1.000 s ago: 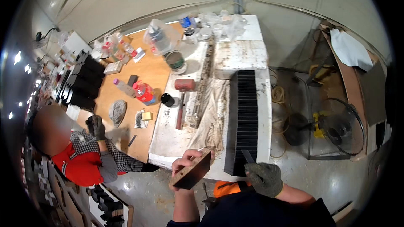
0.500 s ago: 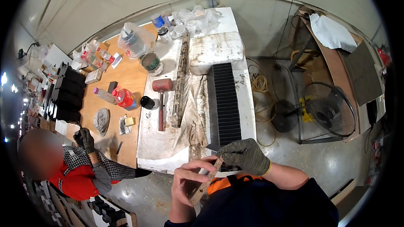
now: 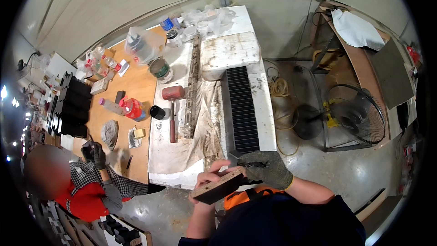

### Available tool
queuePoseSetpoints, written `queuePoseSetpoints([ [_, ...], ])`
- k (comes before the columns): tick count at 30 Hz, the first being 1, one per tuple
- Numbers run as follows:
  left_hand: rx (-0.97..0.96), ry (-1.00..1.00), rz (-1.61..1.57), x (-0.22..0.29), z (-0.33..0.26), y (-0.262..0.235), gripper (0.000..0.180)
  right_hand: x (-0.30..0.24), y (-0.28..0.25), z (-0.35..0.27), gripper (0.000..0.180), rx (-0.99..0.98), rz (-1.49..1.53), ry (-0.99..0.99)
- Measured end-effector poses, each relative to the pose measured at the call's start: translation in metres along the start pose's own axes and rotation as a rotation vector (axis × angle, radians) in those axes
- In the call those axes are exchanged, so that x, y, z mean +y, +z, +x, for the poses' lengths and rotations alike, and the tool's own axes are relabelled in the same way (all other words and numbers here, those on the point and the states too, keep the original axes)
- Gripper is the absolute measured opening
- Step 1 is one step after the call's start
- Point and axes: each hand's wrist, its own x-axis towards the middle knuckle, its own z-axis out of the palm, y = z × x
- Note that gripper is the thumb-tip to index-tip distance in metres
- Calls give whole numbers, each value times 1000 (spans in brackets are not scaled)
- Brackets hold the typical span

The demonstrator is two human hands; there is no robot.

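My bare left hand [image 3: 210, 176] grips a small flat block [image 3: 219, 189] with a speckled brown edge and a dark face. The block is tilted, its dark face turned toward me. Beside its right end is my right hand [image 3: 267, 169], in a grey knit glove, fingers curled in. What those fingers hold, if anything, is hidden; a dark patch shows beneath them. Just beyond my hands, a long grey tray [image 3: 229, 120] holds a row of thin black plates [image 3: 242, 109] standing close together.
Left of the tray lie a stained cloth [image 3: 207, 123], a crusted long bar [image 3: 192, 86] and a red-headed mallet [image 3: 173, 93]. A white block [image 3: 230, 54] sits behind the tray. A fan [image 3: 355, 114] stands at right. A gloved co-worker [image 3: 88, 191] is at left beside bottles [image 3: 133, 109].
My left hand has turned the block from nearly edge-on to showing its dark face, its lower end swinging up and left. My right hand stays almost in place.
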Motion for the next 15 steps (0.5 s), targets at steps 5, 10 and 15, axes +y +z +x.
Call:
queuePoseSetpoints([
  [5, 21, -86, -250, -11, -3, 2, 75, 6, -8, -3, 33, -42, -416, -140],
  [10, 77, -168, -293, -10, -11, 3, 75, 11, -14, -1, 29, -73, -699, -508],
  [15, 111, -201, -247, -5, -12, 7, 74, 18, -20, -3, 26, -50, -745, -764],
])
